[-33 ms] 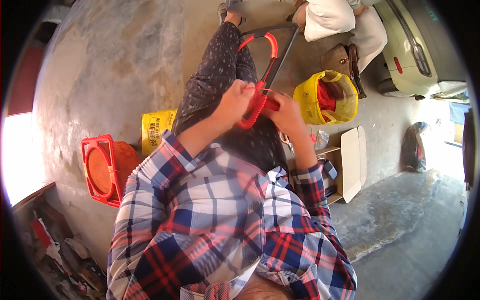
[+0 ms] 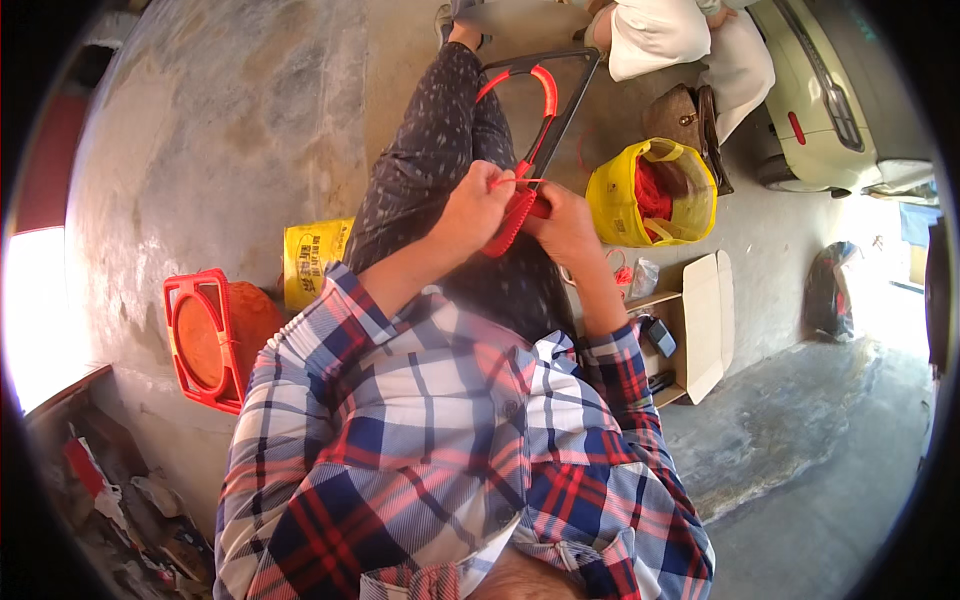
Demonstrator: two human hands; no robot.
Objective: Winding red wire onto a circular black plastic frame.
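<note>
A dark frame (image 2: 568, 112) with a curved inner loop lies over my lap and legs, partly wrapped in red. Its near end is a thick red-wrapped section (image 2: 513, 224) between my hands. My left hand (image 2: 470, 210) is closed, pinching a thin red cord (image 2: 524, 181) just above that section. The cord runs straight across toward my right hand (image 2: 566, 228), whose fingers are wrapped round the right side of the red-wrapped end. My right fingertips are partly hidden behind it.
At right stands a yellow bag (image 2: 605, 205) holding red cord, beside a brown handbag (image 2: 680, 115). An open cardboard box (image 2: 708, 325) lies nearer. At left are a red-wrapped frame (image 2: 178, 345) and a yellow packet (image 2: 315, 262). Another person's legs (image 2: 660, 40) and a car (image 2: 815, 110) are beyond.
My left hand has shifted slightly, and the red cord now shows as a straight line between my hands. My right hand has turned a little; the frame stays about where it was.
</note>
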